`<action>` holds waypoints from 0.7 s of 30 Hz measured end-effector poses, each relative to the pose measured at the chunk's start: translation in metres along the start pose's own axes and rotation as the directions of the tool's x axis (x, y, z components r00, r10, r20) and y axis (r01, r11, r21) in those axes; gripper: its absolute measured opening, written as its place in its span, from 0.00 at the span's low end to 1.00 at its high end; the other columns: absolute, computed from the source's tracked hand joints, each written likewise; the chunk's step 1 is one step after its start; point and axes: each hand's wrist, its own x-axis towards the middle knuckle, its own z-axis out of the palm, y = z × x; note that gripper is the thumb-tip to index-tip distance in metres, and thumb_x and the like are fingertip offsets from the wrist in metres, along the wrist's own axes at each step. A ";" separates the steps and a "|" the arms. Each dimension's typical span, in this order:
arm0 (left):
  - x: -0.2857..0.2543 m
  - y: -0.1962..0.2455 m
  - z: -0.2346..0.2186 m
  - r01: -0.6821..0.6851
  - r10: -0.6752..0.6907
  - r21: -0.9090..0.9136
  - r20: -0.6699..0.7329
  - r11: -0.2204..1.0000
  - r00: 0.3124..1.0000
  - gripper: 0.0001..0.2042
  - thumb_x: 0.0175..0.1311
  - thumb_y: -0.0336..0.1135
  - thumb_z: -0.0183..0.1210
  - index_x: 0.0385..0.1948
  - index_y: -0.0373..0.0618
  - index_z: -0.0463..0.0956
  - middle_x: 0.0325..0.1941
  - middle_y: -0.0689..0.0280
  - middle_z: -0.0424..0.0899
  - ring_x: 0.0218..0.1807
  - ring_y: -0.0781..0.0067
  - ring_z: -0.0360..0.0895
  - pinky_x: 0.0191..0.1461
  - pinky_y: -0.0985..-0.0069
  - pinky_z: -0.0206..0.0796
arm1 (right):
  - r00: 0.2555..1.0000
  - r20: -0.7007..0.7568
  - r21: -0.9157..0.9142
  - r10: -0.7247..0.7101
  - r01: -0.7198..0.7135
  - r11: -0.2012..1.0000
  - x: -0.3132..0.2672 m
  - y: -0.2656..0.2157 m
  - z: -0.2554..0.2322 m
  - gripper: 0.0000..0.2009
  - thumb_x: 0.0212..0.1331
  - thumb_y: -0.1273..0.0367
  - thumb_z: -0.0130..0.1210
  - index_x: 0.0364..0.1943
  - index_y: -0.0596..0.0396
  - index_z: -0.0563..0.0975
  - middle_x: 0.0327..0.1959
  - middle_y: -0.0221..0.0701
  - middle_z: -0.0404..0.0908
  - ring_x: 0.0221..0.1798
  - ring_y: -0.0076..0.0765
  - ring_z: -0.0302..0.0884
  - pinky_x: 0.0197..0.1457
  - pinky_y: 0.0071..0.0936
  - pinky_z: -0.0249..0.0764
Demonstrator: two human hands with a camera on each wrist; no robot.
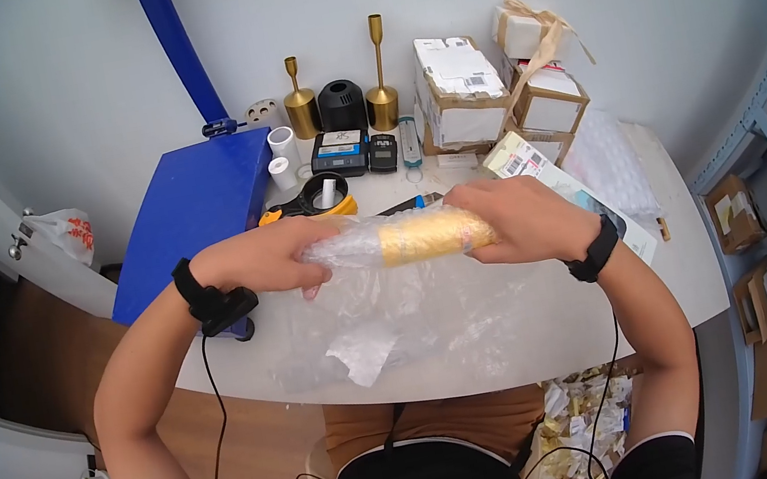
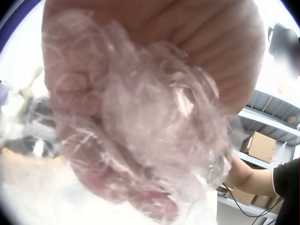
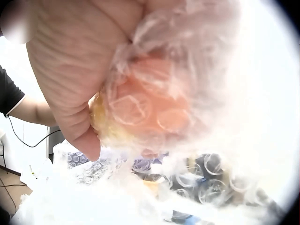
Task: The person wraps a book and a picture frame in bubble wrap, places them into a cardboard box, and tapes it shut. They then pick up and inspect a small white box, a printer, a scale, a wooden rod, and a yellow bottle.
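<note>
A yellow cylinder wrapped in bubble wrap (image 1: 424, 237) lies level between the two hands, above the near half of the table. My left hand (image 1: 263, 260) holds the bunched end of the bubble wrap (image 2: 150, 117), which covers much of the palm in the left wrist view. At the other end, my right hand (image 1: 528, 220) grips the wrapped cylinder, thumb on the near side. The right wrist view shows its orange end (image 3: 152, 93) through the clear bubbles. Below, loose clear plastic and a torn white scrap (image 1: 364, 352) lie on the tabletop (image 1: 514, 350).
A yellow-and-black tape dispenser (image 1: 337, 205), scale (image 1: 339, 156) and white rolls (image 1: 282, 142) stand behind the hands. A blue board (image 1: 186, 212) is at left. Brass candlesticks (image 1: 382, 98) and taped boxes (image 1: 462, 99) line the back; a bubble-wrap bundle (image 1: 610, 166) lies right.
</note>
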 end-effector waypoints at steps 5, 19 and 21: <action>-0.004 -0.001 -0.015 -0.060 0.043 0.106 0.154 0.993 0.987 0.24 0.63 0.44 0.62 0.56 0.37 0.73 0.48 0.57 0.83 0.52 0.67 0.80 0.57 0.70 0.69 | 0.996 0.084 -0.109 0.041 -0.031 0.994 -0.003 -0.011 -0.011 0.21 0.50 0.64 0.65 0.47 0.51 0.71 0.36 0.36 0.78 0.39 0.53 0.80 0.40 0.45 0.75; 0.054 0.049 0.024 -0.160 0.236 0.514 -0.085 0.843 0.968 0.25 0.57 0.44 0.67 0.52 0.39 0.70 0.43 0.55 0.83 0.43 0.51 0.83 0.43 0.64 0.73 | 0.992 -0.112 -0.211 -0.051 0.027 0.977 0.009 -0.039 0.010 0.26 0.48 0.62 0.70 0.48 0.57 0.70 0.38 0.38 0.78 0.41 0.47 0.81 0.44 0.41 0.77; 0.053 0.045 0.033 -0.143 0.264 0.605 -0.115 0.783 0.958 0.25 0.56 0.42 0.68 0.51 0.39 0.70 0.42 0.57 0.83 0.43 0.52 0.82 0.43 0.63 0.73 | 0.994 -0.107 -0.118 -0.031 0.019 0.993 0.006 -0.035 0.007 0.26 0.49 0.61 0.70 0.48 0.58 0.70 0.38 0.40 0.79 0.42 0.50 0.81 0.45 0.43 0.77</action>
